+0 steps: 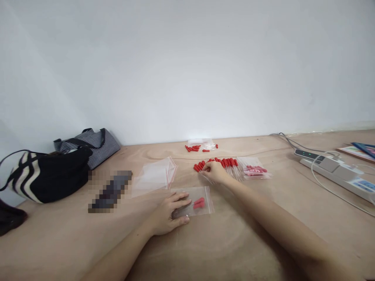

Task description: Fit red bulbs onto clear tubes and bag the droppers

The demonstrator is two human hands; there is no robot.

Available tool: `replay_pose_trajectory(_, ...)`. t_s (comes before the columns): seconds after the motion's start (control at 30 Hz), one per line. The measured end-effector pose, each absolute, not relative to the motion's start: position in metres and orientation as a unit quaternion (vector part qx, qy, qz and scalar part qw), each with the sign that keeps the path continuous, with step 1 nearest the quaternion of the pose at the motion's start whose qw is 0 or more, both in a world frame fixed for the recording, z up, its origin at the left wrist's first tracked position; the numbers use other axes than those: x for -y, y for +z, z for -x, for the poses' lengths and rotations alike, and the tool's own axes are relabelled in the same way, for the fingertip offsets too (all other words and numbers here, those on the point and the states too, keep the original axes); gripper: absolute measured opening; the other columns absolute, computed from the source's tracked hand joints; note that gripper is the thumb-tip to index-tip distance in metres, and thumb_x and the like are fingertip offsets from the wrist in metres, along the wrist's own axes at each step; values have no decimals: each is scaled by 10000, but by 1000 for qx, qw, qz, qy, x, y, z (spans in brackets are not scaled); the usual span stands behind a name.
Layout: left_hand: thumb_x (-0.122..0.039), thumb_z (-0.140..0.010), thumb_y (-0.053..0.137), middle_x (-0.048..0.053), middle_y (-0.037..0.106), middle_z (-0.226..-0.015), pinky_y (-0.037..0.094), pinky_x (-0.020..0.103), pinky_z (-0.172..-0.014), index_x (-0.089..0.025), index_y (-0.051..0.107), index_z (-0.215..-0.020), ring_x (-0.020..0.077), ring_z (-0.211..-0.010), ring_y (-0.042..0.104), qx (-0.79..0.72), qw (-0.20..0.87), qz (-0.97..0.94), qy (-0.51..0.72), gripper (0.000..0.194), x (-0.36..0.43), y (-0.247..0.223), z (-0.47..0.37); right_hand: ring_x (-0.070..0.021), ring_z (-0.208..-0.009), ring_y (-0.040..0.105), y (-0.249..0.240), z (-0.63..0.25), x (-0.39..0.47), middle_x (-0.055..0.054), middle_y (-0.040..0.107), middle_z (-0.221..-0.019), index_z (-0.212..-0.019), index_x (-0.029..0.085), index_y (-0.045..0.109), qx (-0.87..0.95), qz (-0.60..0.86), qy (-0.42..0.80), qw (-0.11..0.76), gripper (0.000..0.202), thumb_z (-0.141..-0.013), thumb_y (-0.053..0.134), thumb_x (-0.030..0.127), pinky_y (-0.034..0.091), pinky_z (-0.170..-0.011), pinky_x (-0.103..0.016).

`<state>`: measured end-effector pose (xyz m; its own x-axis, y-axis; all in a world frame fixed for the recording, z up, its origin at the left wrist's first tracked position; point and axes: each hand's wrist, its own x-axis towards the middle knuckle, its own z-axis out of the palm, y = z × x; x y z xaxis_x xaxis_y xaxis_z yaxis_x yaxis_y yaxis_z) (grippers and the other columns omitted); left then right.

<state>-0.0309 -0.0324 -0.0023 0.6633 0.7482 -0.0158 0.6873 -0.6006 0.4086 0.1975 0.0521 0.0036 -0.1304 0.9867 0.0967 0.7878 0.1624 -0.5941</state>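
My left hand (172, 210) lies with its fingers spread on a clear zip bag (206, 195), which has red-tipped pieces (199, 203) inside near its right end. Farther forward, my right hand (213, 171) pinches at the row of red-tipped droppers (230, 162); its fingertips are closed at a thin clear stem, by the left part of the row. To the right of that row rest filled zip bags (256, 169) with red pieces in them. A stack of flat clear bags (154, 173) with red seal lines sits beyond my left hand.
Loose red caps (192, 148) lie by a clear bag (202, 142) near the wall. On the left are a black bag (64, 171), a striped bag (102, 144) and a pixelated dark object (111, 192). A power strip (336, 175) with cables stands at the right.
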Motion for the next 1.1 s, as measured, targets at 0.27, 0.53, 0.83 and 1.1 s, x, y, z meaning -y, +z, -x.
replay_pose_trajectory(0.27,-433,-752,555,76,425,-1315,170,531,-1031,-257,506,-1186,272,-1223,352,-399,200,-891,82,471,33,1,29,-272,-877,593,-3,-155,-67,-157,638,-907,-841,137,636,658,718,126,190,221,-676,583,275,430,-704,-347)
replay_pose_trajectory(0.53,-429,-756,557,73,425,-1315,183,521,-1028,-271,505,-1186,269,-1224,348,-400,202,-891,79,461,34,3,29,-253,-875,598,0,-158,-64,-178,630,-884,-816,103,594,665,690,147,243,160,-747,512,223,431,-714,-330)
replay_pose_trajectory(0.83,-432,-775,537,50,416,-1324,160,520,-1037,-304,479,-1203,254,-1223,352,-382,202,-897,95,450,32,-3,31,-105,-443,480,-22,-239,-17,75,462,-598,-1183,189,238,599,488,341,536,533,-763,486,403,411,-450,-243)
replay_pose_trajectory(1.1,-425,-773,544,40,437,-1309,178,504,-1040,-312,496,-1186,249,-1211,372,-381,203,-895,111,432,33,-1,29,-131,-500,533,-44,-231,11,74,453,-597,-1041,226,256,483,478,406,611,577,-667,551,551,463,-482,-281)
